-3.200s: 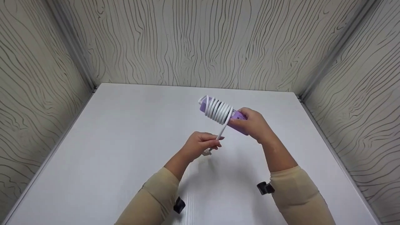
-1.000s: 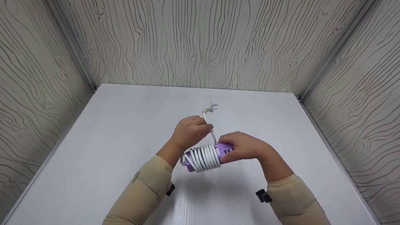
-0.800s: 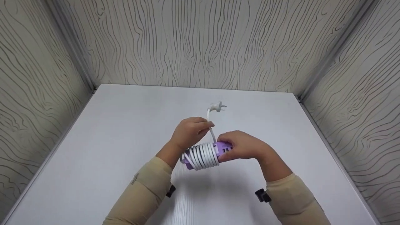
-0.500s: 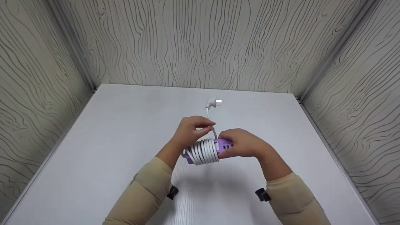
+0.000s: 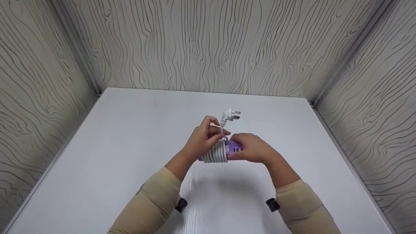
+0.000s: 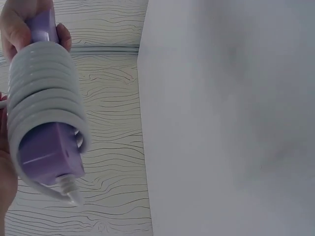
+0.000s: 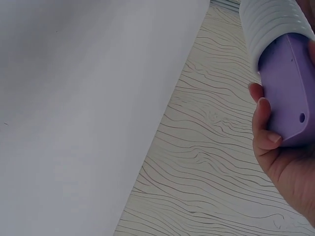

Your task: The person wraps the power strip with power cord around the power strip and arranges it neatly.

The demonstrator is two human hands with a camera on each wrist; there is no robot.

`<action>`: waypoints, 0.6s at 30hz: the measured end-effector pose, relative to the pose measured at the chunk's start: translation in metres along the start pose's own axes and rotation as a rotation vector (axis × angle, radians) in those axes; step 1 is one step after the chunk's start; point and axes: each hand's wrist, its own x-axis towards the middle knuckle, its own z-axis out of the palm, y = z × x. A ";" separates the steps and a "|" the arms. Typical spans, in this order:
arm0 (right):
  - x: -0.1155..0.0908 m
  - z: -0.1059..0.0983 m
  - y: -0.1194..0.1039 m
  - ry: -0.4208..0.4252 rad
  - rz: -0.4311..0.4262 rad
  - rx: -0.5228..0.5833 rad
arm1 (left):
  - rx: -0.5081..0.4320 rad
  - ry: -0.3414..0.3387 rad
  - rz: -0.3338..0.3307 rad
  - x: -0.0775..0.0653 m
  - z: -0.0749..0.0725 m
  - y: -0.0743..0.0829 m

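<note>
A purple power strip is held up over the white table, its white cord wound round it in several tight coils. My right hand grips its bare end, thumb on the socket side; the right wrist view shows fingertips curled against the purple casing. My left hand pinches the free cord just below the white plug, whose prongs point right. In the left wrist view the cord leaves the strip's far end through a ribbed sleeve. Part of the coils lies hidden behind my left hand.
The white tabletop spreads beneath both hands. Wood-grain panels stand at the back and both sides, with grey metal posts in the corners. A small black clip sits at my right sleeve.
The wound strip has swung from slanted to nearly level and come nearer. My left hand has carried the plug from below the strip to above it, sliding its pinch closer to the plug.
</note>
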 end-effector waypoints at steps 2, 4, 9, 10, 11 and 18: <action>0.000 0.003 0.004 0.022 0.016 0.026 | 0.036 -0.031 0.050 -0.002 0.002 -0.006; 0.001 0.006 0.008 0.043 0.011 0.056 | 0.063 -0.067 0.086 -0.004 0.003 -0.008; 0.003 0.006 0.018 0.090 -0.058 0.101 | 0.278 -0.132 0.294 -0.011 0.007 -0.014; 0.004 0.006 0.020 0.097 -0.077 0.094 | 0.337 -0.131 0.341 -0.013 0.009 -0.014; 0.004 0.006 0.022 0.102 -0.090 0.092 | 0.390 -0.125 0.386 -0.015 0.011 -0.014; 0.006 0.009 0.026 0.124 -0.061 0.094 | 0.503 -0.111 0.532 -0.033 0.025 -0.025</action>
